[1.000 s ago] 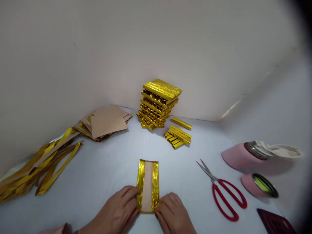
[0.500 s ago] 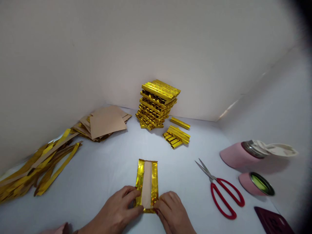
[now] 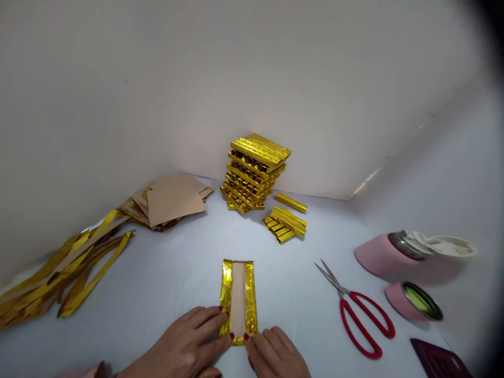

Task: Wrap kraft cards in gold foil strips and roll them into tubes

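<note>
The left hand [image 3: 189, 336], thumb and fingers apart, and right hand [image 3: 279, 353], grip unclear, are pressing the paper [image 3: 238, 299] at its near edge, apparently keeping folds flat.

No text is legible; marks on the maroon object [image 3: 438, 359] are too blurred.

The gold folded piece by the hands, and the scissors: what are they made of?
The gold folded piece looks like thin card or paper with shiny foil on one side: the flaps glint, while the middle strip is dull brown. The scissors seem to have metal blades, grey with a sheen, and smooth red handles, probably plastic.
</note>
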The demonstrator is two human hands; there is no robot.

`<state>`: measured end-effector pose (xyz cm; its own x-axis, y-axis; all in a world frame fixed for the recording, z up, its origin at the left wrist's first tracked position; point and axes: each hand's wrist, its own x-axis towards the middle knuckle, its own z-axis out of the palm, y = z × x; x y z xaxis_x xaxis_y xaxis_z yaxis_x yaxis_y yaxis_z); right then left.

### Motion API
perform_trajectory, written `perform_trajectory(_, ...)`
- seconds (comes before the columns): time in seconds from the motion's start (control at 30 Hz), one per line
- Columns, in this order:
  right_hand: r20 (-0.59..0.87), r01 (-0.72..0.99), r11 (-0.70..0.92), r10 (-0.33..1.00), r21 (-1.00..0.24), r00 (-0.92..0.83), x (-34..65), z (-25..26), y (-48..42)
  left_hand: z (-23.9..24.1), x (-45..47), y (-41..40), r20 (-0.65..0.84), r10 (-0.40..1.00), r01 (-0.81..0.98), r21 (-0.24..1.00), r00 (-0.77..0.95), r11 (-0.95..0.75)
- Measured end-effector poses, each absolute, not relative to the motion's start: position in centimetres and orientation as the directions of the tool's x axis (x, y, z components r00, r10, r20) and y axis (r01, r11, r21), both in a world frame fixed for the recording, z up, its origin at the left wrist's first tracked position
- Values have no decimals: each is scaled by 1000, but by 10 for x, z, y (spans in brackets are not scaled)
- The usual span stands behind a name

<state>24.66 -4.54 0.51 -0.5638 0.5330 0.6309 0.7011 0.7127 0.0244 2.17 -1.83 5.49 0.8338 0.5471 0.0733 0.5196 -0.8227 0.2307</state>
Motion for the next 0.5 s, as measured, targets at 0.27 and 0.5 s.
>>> perform_trajectory(0.27,565,718,696,587,14,-580,258,6,-37,56,20,-21,162,539,496,241,827,-834)
perform_trajectory(0.5,562,762,635,679,-125,-473,252,19,-18,32,33,-25,266,538,504,191,800,-842)
